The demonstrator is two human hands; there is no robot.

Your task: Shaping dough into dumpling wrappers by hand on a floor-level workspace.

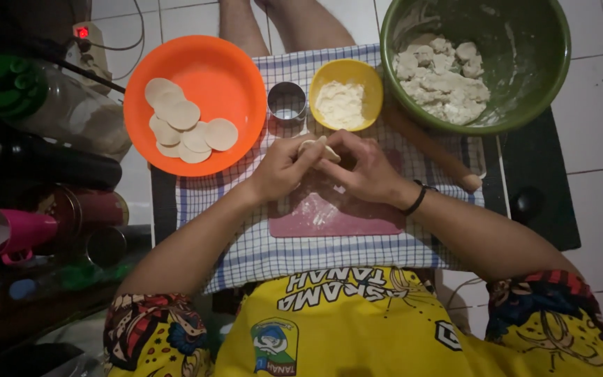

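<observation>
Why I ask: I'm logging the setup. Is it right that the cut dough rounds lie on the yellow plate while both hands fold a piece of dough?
Not quite: the head view shows the dough rounds on the orange plate. The rest holds: left hand and right hand fold a dough piece.

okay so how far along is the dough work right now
Done: several cut dough rounds lie on the orange plate. In hand: the left hand and right hand pinch one dough piece above the pink board. Left: many dough lumps remain in the green bowl.
</observation>
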